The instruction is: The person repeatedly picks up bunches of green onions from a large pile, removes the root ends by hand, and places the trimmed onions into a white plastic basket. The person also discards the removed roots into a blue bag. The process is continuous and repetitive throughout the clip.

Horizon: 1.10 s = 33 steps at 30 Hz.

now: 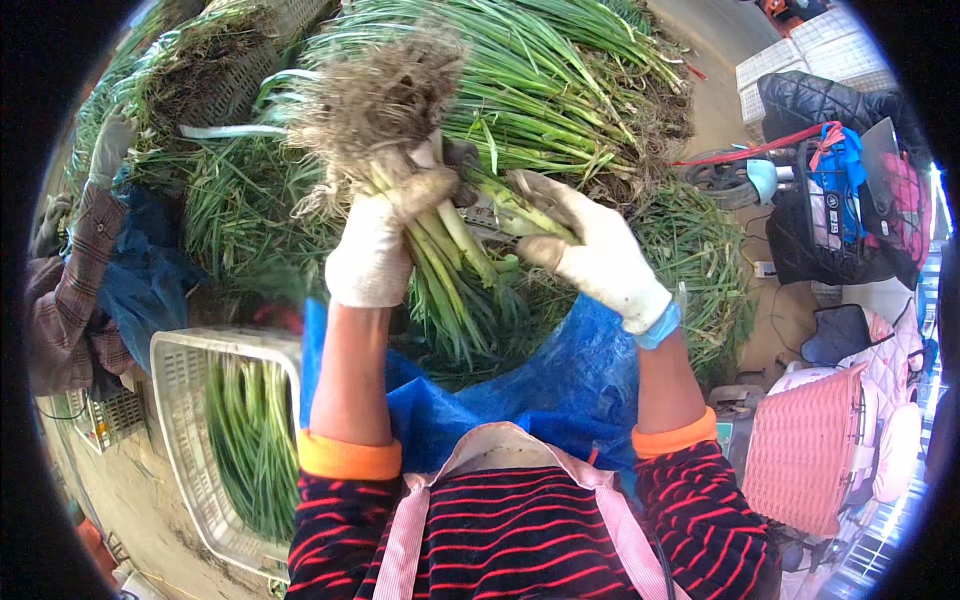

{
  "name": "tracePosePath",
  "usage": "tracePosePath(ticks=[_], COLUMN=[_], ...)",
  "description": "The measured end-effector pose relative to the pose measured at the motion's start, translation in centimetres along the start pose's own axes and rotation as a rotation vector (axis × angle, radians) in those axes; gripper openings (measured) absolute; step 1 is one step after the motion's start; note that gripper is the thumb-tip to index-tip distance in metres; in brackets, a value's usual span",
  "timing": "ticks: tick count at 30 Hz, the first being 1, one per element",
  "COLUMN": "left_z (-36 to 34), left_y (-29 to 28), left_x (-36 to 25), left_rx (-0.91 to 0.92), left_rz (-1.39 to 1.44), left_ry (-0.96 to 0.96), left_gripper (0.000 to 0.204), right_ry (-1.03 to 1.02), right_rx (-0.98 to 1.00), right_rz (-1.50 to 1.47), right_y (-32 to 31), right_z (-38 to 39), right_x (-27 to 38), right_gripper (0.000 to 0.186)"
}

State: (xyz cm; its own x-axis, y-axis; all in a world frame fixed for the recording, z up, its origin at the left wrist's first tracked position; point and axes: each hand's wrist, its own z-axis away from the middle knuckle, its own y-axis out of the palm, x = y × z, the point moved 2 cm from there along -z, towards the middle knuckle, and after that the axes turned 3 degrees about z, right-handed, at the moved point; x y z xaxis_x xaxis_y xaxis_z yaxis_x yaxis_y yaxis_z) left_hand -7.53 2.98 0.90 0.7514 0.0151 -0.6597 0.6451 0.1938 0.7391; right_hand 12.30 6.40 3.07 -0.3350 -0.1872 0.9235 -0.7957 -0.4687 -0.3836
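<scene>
We look from the wearer's head through one fisheye, steeply down at the near blue plastic sheet [590, 365], facing past it toward the green-onion heap [560, 85] beyond.

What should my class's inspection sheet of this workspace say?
Surface: tan ground, partly under green leaf litter.
Things: bunch of green stalks, roots at far end; heap of stalks beyond; white crate holding more.
Clutter: leaf litter, widespread.
Hands: both gloved; left hand grips the bunch, right hand holds a green stalk beside it.
Cables: thin dark cord-like line at right, unclear.
Surroundings: co-worker's gloved hand at left; pink wicker basket and stacked white crates at right.
</scene>
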Motion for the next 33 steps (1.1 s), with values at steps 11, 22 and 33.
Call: tracePosePath(ticks=[11, 22, 33], left_z=[0.3, -0.3, 0.2], left_y=[0.6, -0.3, -1.7], left_x=[-0.2, 0.3, 2.3], left_rx=[-0.032, -0.109, 0.047], left_rz=[-0.163, -0.178, -0.293], left_ry=[0.052, 0.118, -0.013], left_gripper=[0.039, 0.032, 0.037], right_ry=[0.072, 0.235, -0.130], right_rx=[-0.209, -0.246, -0.222], right_rz=[1.121, 0.946, 0.450], right_y=[-6.3, -13.2, 1.2], right_z=[3.6, 3.4, -1.7], right_x=[-4.5, -8.0, -0.5], right_gripper=[0.026, 0.040, 0.032])
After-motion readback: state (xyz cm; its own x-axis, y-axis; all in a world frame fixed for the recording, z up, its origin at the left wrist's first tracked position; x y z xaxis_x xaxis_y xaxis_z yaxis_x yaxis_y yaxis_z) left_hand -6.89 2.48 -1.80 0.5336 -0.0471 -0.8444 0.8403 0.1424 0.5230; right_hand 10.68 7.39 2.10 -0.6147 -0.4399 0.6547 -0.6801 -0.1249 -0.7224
